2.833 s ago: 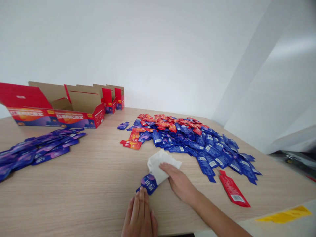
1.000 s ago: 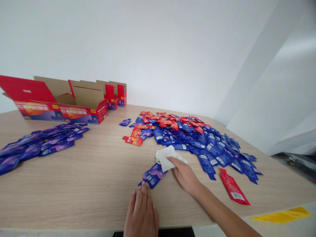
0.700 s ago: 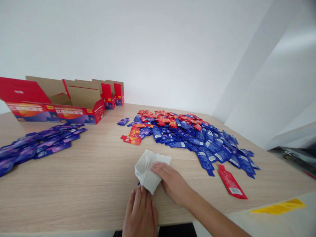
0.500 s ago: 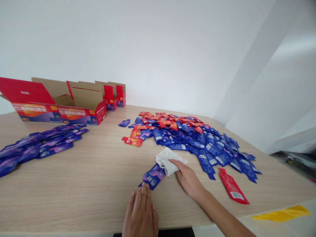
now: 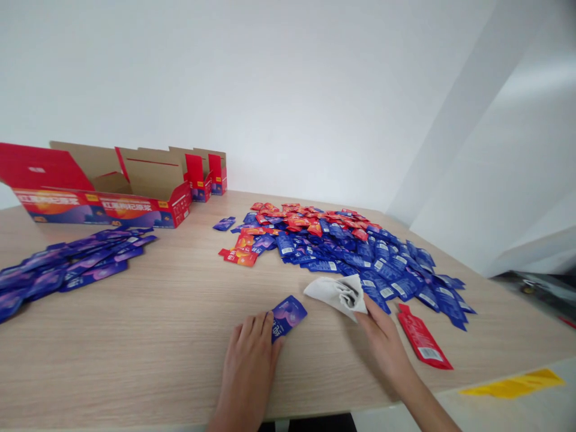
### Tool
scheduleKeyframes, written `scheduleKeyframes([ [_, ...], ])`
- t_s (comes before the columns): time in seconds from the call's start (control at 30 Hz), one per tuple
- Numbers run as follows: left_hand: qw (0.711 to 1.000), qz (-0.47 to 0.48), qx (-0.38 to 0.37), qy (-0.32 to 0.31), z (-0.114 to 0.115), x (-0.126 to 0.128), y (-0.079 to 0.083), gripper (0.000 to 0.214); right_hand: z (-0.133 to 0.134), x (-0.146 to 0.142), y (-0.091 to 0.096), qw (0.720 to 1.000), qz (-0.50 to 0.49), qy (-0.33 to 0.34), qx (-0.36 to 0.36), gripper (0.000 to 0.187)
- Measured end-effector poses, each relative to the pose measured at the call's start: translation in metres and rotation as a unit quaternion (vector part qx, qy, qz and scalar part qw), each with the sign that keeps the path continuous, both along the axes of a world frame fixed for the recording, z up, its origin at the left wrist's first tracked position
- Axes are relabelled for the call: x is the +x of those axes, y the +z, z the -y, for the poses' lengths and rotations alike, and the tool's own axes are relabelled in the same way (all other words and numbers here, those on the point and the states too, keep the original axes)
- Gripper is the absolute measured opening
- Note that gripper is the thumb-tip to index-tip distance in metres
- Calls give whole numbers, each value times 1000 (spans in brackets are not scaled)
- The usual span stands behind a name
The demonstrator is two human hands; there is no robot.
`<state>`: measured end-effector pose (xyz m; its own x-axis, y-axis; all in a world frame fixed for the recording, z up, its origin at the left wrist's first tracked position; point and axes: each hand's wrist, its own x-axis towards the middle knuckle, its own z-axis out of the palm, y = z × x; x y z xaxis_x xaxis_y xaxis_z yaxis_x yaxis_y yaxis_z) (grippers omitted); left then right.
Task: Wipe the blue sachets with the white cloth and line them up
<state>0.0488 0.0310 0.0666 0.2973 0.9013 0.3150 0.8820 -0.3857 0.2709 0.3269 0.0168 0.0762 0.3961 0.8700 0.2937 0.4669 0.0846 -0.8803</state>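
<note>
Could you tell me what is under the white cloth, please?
The white cloth lies on the wooden table, its right end by blue sachets; what is directly beneath it is covered.

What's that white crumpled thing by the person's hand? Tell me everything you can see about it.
The crumpled white cloth looks soft and thin, though it could be a cloth or a wipe. It is loosely bunched, with grey-shadowed folds gathered at its right end, and narrows to a point on the left. It lies on the light wood-grain table, with its lower right edge under the fingers of the person's right hand and its upper right end against blue sachets.
</note>
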Motion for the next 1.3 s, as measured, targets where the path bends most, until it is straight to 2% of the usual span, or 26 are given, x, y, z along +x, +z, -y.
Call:
scheduleKeyframes([
  [0.13,1000,6,-11,3,-2,-1,11,34,3,-8,24,999,-53,-8,1,63],
  [0.23,999,26,-27,16,-4,-1,17,37,7,-16,46,996,-83,10,5,59],
  [0.33,996,63,-57,38,-8,1,19,40,12,-19,57,994,-112,0,14,54],
  [0.47,990,97,-95,28,-14,5,17,36,18,-18,58,980,-196,-26,2,58],
  [0.57,990,104,-85,34,-9,5,16,34,21,-16,58,972,-231,-42,-14,63],
  [0.67,993,96,-21,59,7,0,7,35,25,-14,58,974,-214,-68,-12,62],
  [0.83,991,47,128,-6,35,-13,-28,41,28,-14,54,977,-197,-86,-5,57],
  [0.93,987,3,162,-9,40,-17,-41,45,27,-18,52,977,-192,-95,-23,58],
  [1.17,989,-10,150,-9,35,-20,-42,47,27,-26,50,980,-184,-67,-25,54],
  [1.3,987,2,160,-21,34,-22,-46,51,29,-26,49,988,-143,-51,-11,49],
])
